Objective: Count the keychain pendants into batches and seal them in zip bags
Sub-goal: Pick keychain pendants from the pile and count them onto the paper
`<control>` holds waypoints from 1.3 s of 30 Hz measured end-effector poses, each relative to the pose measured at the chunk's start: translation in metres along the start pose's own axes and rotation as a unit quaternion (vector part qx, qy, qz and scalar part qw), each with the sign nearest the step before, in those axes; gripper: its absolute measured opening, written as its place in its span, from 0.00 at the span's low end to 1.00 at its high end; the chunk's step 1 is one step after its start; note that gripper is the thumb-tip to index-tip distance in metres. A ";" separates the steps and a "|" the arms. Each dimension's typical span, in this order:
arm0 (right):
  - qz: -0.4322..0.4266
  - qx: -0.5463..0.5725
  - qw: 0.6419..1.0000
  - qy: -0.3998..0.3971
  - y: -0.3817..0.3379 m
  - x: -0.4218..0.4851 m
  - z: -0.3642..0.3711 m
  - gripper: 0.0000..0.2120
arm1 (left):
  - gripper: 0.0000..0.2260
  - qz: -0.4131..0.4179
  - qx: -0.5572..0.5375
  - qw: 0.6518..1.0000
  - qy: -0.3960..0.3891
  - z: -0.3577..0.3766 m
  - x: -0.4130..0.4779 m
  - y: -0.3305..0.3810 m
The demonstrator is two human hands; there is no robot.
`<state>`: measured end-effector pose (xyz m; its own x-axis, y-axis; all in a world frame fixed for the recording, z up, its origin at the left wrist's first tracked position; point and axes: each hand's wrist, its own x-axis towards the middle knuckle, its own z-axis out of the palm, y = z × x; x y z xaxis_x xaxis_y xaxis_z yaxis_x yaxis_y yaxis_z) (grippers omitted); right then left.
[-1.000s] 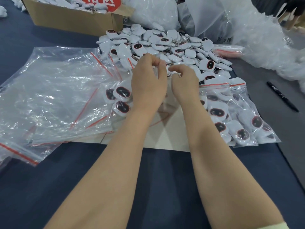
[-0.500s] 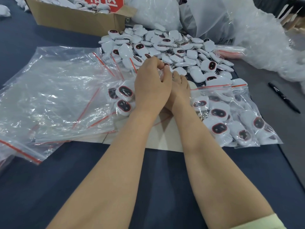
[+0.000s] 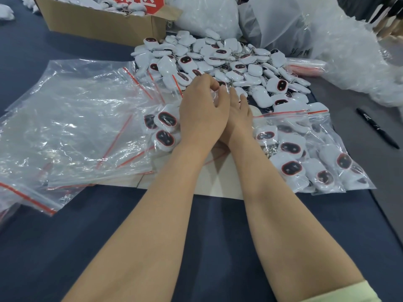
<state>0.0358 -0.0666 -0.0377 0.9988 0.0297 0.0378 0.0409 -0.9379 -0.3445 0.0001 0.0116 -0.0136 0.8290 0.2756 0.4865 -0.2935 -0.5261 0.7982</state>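
Blue table [image 3: 207, 240], person seated at near edge, both forearms stretched forward. Loose pile of white pendants [image 3: 220, 59] with dark red-rimmed faces and metal rings lies at the far middle of the table. Left hand [image 3: 202, 116] lies partly across the right hand [image 3: 238, 112] at the near edge of the pile. Left fingers are curled, thumb and forefinger pinching clear film that looks like the mouth of the part-filled bag [image 3: 163, 127]; that bag lies just left of the wrist with a few pendants showing inside. Right hand is flat, fingers straight and gripping nothing, fingertips touching a pendant at the pile's near edge; whether it reaches through the bag mouth I cannot tell. Filled bags [image 3: 309, 153] with red zip strips lie just right of the right forearm. A beige sheet [image 3: 218, 184] lies under both forearms. Heap of empty bags [image 3: 76, 127] spreads to the left. Cardboard box [image 3: 98, 20] holding more pendants stands far left. White plastic sacks [image 3: 283, 20] stand behind the pile. Black pen [image 3: 378, 128] lies far right. Pale sleeve [image 3: 349, 295] on the right arm.
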 end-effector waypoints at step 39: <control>0.115 0.816 0.562 0.073 0.007 0.006 -0.014 0.09 | 0.07 -0.002 -0.016 1.000 0.005 0.000 -0.001 0.001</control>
<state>0.0422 -0.0779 -0.0271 0.9748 -0.1672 -0.1476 -0.0013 0.6576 -0.7534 -0.0008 0.0106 -0.0133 0.8250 0.2857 0.4876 -0.3058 -0.5000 0.8102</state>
